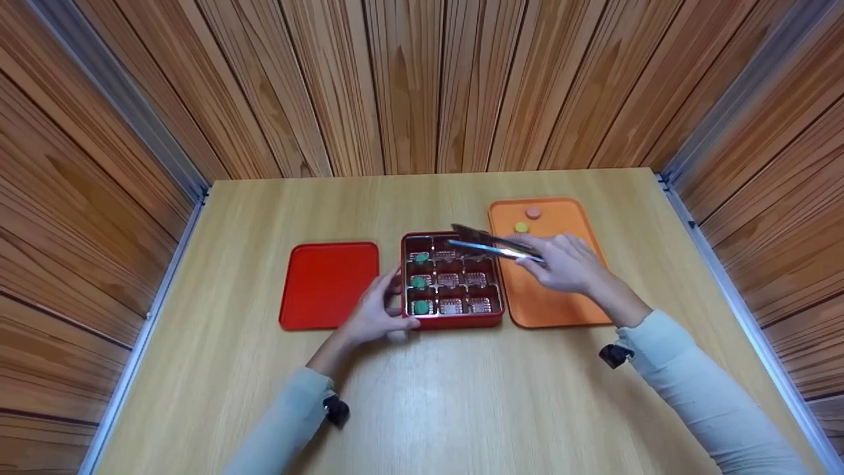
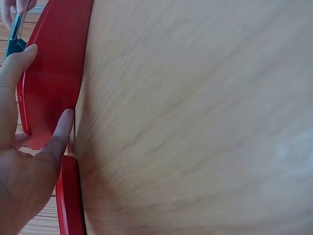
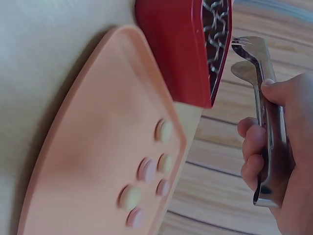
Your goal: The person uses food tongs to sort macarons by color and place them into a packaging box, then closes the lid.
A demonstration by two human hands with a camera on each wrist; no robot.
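Observation:
Nine compartments divide a red box (image 1: pixel 460 322) in the middle of the table. Green macarons (image 1: pixel 421 307) sit in the three compartments of its left column. At the box's front left corner my left hand (image 1: pixel 372 316) rests, thumb at the front wall and outstretched fingers against the left side. My right hand (image 1: pixel 568 265) grips metal tongs (image 3: pixel 274 161) whose ends, one fork-like and one spoon-like, stand apart with nothing between them. In the head view those ends overlap the back right of the box.
An orange tray (image 1: pixel 547 310) lies right of the box, carrying pink macarons (image 3: pixel 146 169) and pale yellow macarons (image 3: pixel 164 130) toward its far part. Left of the box is a shallow red tray or lid (image 1: pixel 326 284). Wood-panelled walls (image 1: pixel 409 86) enclose the table's back and sides.

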